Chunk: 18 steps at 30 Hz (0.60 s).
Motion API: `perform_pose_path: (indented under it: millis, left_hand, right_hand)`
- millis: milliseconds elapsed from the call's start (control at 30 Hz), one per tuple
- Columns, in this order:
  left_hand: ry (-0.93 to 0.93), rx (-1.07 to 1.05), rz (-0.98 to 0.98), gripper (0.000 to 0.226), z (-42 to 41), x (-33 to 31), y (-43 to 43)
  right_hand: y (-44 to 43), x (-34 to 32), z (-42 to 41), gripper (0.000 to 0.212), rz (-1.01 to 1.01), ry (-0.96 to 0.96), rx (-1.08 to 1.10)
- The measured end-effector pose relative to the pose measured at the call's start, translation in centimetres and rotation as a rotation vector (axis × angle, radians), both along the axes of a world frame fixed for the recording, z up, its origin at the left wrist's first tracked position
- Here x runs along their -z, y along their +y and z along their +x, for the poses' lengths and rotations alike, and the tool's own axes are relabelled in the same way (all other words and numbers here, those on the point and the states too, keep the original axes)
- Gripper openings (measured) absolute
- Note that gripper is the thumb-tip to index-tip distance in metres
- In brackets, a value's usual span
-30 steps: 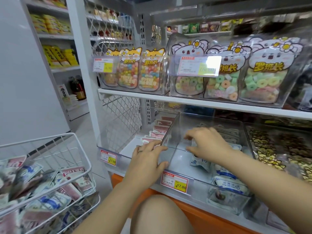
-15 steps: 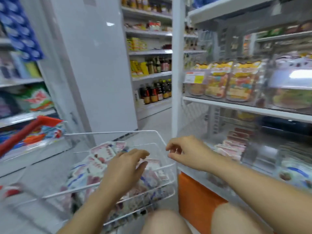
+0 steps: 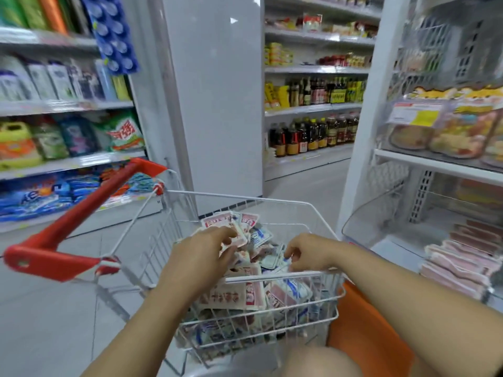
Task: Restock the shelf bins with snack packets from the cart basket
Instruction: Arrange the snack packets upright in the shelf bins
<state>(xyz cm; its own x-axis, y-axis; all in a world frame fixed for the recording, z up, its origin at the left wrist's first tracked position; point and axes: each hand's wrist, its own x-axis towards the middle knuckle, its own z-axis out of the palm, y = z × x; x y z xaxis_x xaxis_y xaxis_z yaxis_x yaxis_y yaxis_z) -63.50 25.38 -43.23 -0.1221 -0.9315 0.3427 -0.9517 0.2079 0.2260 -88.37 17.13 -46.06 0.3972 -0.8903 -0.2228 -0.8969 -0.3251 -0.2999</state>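
We've got both hands down in the white wire cart basket (image 3: 272,277), on the heap of flat snack packets (image 3: 231,296). Our left hand (image 3: 198,257) curls fingers and thumb round a red-and-white packet (image 3: 239,239), while our right hand (image 3: 310,253) is curled at a blue-and-white packet (image 3: 268,258), can't tell if it's gripping. Tip: grab one kind, squared up, so they'd file neatly into the clear plastic shelf bin (image 3: 364,224) like the pink packets (image 3: 462,257)

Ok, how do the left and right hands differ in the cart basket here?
Left hand pinches a red-and-white packet atop the pile; right hand curls at a blue-and-white packet, grip unclear. Left hand is toward the red handle side; right hand toward the opposite side. Both are inside the wire cart basket.
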Motion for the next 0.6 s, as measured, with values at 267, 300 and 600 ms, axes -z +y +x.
perform_pose_path:
  millis: [267,300,600]
  left_hand:
    - [0.014,0.000,-0.040,0.029,-0.2,-0.3,0.5]
    - [0.016,0.007,-0.046,0.028,-0.2,-0.3,0.6]
    - [0.193,0.211,-0.087,0.042,-4.0,-0.9,0.1]
  right_hand:
    - [0.2,0.4,1.1,0.042,-0.043,0.059,-0.061]
    - [0.5,-0.1,0.9,0.041,-0.091,0.024,-0.053]
    - [6.1,-7.5,-4.2,0.017,-0.452,-0.409,0.034]
